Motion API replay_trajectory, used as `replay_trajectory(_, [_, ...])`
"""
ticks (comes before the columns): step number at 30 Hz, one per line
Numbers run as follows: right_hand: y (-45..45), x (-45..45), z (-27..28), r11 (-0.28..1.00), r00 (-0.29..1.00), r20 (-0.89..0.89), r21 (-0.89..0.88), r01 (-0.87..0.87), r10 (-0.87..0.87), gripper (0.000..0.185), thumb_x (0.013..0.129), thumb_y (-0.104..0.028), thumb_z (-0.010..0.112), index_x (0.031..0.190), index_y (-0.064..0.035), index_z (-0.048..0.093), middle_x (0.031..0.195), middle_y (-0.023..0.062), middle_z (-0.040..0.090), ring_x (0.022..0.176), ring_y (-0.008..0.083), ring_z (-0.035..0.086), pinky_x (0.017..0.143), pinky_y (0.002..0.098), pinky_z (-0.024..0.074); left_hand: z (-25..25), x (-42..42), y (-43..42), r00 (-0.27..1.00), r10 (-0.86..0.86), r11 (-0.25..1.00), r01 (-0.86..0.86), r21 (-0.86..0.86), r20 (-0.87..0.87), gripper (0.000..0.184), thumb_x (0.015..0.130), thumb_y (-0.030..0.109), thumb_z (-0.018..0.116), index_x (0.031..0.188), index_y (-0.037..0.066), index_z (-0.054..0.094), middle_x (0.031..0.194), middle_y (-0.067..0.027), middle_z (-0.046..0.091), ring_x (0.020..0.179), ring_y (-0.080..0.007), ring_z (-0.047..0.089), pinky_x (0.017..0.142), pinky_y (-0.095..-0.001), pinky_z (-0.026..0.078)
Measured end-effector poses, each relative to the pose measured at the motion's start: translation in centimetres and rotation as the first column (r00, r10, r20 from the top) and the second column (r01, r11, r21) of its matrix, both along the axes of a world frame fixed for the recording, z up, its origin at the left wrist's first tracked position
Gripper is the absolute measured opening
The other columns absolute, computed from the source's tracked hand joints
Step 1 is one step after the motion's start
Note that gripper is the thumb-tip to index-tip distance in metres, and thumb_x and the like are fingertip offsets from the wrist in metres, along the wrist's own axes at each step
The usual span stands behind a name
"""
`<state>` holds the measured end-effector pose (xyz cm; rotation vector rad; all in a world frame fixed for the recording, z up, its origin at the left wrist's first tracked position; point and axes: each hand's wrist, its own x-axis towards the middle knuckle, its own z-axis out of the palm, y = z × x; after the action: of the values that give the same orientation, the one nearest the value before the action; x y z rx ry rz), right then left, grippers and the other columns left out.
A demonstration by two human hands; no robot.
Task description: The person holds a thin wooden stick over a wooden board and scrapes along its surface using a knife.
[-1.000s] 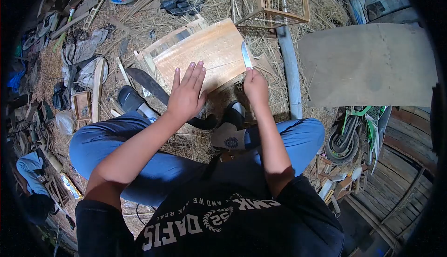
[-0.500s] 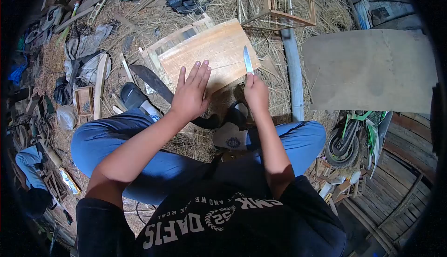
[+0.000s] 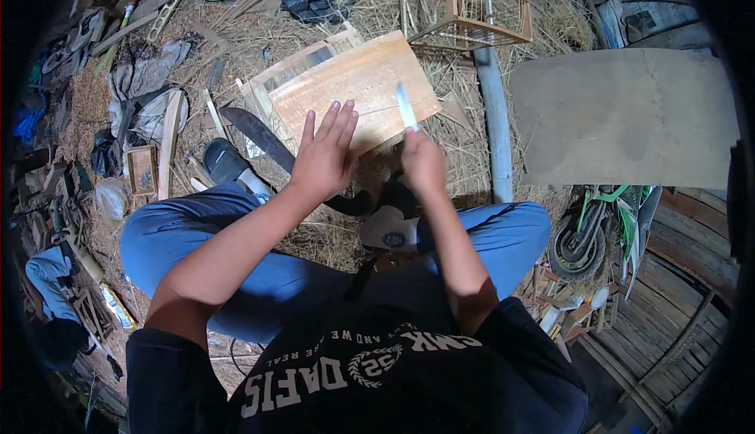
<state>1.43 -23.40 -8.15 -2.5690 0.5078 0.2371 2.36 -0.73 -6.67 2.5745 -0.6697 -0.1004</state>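
A pale wooden board [image 3: 354, 80] lies in front of me, slanting up to the right, with a thin dark line across its right half. My left hand [image 3: 324, 151] lies flat on the board's near left part, fingers stretched out. In my right hand [image 3: 423, 160] a knife [image 3: 406, 107] is gripped by its handle, which the fist hides. The blade points away from me over the board's right part; whether it touches the wood I cannot tell. A machete [image 3: 263, 136] with a dark curved blade lies left of the board, partly hidden by my left hand and forearm.
Beneath the board is a slatted wooden piece [image 3: 311, 58]. A wooden cage frame [image 3: 464, 9] stands at the far right, near a bluish pole [image 3: 493, 119]. A large flat sheet [image 3: 621, 119] lies to the right. Straw and wood strips [image 3: 170, 143] cover the ground.
My right hand has moved left and slightly toward me, carrying the knife from the board's right edge further over its face. My left hand stays almost in place.
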Motion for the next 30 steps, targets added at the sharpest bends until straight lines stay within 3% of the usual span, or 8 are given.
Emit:
replay_trajectory(6, [-3.6,1.6,-0.5,0.983,0.989,0.002,0.113,0.148,-0.149,0.045,0.107,-0.035,0.049,0.092,0.0012,0.071,0.089,0.0319,0.068,0.086,0.0514,0.067,0.074,0.0558,0.0517,-0.2,0.0,0.1,1.000,0.005,1.000,-0.005,-0.016,0.004,0.077,0.091,0.020,0.066,0.159,0.003,0.034,0.168,-0.0167,0.030,0.155,-0.0374,0.029,0.125,-0.0617,0.016])
replay_trajectory(9, [0.3,-1.5,-1.7,0.959,0.954,0.200,0.128,-0.251,0.223,0.036,0.105,-0.029,0.049,0.099,-0.0008,0.071,0.095,0.0303,0.069,0.090,0.0506,0.067,0.077,0.0558,0.0526,-0.1,-0.1,-0.1,1.000,0.001,0.999,-0.001,-0.033,0.004,0.076,0.092,0.020,0.066,0.159,0.003,0.034,0.168,-0.0169,0.030,0.155,-0.0377,0.029,0.125,-0.0619,0.016])
replay_trajectory(12, [0.6,-1.4,-1.9,0.941,0.943,0.260,0.212,-0.265,0.207,0.036,0.105,-0.029,0.048,0.099,-0.0012,0.071,0.096,0.0294,0.069,0.091,0.0508,0.067,0.078,0.0566,0.0522,0.1,0.0,-0.2,1.000,0.002,1.000,-0.002,-0.025,-0.004,0.076,0.092,0.020,0.065,0.159,0.003,0.034,0.168,-0.0168,0.030,0.156,-0.0376,0.028,0.125,-0.0617,0.016])
replay_trajectory(13, [0.8,0.2,1.1,0.998,0.998,0.021,0.015,-0.067,0.067,0.040,0.106,-0.031,0.047,0.095,-0.0013,0.072,0.093,0.0293,0.069,0.088,0.0505,0.067,0.076,0.0563,0.0523,0.0,-0.1,-0.2,1.000,0.014,1.000,-0.014,-0.025,-0.014,0.076,0.092,0.020,0.065,0.159,0.003,0.034,0.168,-0.0168,0.030,0.156,-0.0374,0.027,0.125,-0.0616,0.015])
replay_trajectory(16, [-2.2,1.7,1.6,0.991,0.991,0.053,0.067,0.118,-0.122,0.052,0.108,-0.036,0.045,0.087,0.0026,0.071,0.083,0.0312,0.068,0.080,0.0514,0.067,0.074,0.0586,0.0517,-0.2,-0.1,0.0,1.000,0.002,1.000,-0.002,-0.020,-0.016,0.077,0.091,0.020,0.065,0.159,0.003,0.034,0.168,-0.0169,0.030,0.156,-0.0376,0.026,0.126,-0.0616,0.014])
replay_trajectory(20, [0.7,-1.0,-1.3,0.991,0.986,0.105,0.022,-0.130,0.127,0.051,0.108,-0.038,0.046,0.088,0.0016,0.071,0.083,0.0306,0.068,0.081,0.0512,0.067,0.073,0.0594,0.0514,-0.1,-0.1,-0.2,1.000,0.002,1.000,-0.002,-0.017,-0.015,0.078,0.090,0.019,0.065,0.160,0.003,0.033,0.169,-0.0169,0.029,0.156,-0.0377,0.026,0.126,-0.0616,0.014])
replay_trajectory(26, [-3.2,1.9,0.6,0.991,0.995,0.047,0.098,0.088,-0.093,0.044,0.107,-0.037,0.047,0.092,-0.0030,0.072,0.087,0.0297,0.069,0.083,0.0501,0.067,0.074,0.0581,0.0515,-0.4,-0.3,-0.2,1.000,0.004,1.000,-0.004,0.009,0.021,0.074,0.091,0.023,0.065,0.156,-0.001,0.037,0.167,-0.0174,0.031,0.155,-0.0360,0.029,0.126,-0.0604,0.015])
replay_trajectory(30, [-0.4,-0.6,-1.0,0.979,0.972,0.159,0.079,-0.188,0.174,0.045,0.107,-0.038,0.046,0.099,-0.0017,0.071,0.090,0.0298,0.069,0.086,0.0510,0.067,0.078,0.0579,0.0521,-0.2,-0.1,-0.5,1.000,0.010,1.000,-0.010,0.022,0.006,0.080,0.090,0.020,0.066,0.160,0.002,0.032,0.169,-0.0175,0.029,0.157,-0.0373,0.025,0.126,-0.0613,0.015])
